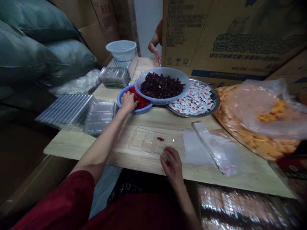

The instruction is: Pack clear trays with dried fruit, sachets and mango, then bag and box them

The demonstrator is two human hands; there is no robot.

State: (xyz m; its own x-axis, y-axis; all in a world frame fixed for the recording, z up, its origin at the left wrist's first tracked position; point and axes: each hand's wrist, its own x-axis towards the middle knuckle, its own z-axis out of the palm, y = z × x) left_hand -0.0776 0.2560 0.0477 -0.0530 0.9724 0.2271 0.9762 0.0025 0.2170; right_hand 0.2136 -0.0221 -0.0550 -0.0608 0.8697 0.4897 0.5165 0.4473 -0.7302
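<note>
At the near side of the wooden surface (254, 180), head view: left hand (129, 102) reaching into the blue basin (142, 111), fingers down among red pieces (143, 102). Fingertips partly hidden; cannot tell whether that grip has closed on any. Right hand (173, 164) at the near right corner of a clear compartmented tray (143, 140), grip slack, fingers bent, thumb apart, nothing seen between them. Tray lies flat in front of the person; a small red-and-dark bit (160, 138) sits in its right-hand part. Pale bowl (153, 101) of dark pieces (163, 85) overlaps basin and metal dish (217, 103) of white sachets (194, 100). Stacked clear trays (100, 115) left; bag of orange pieces (257, 140) right. Beyond, another person's hand (157, 57) beside a large carton (211, 38).
</note>
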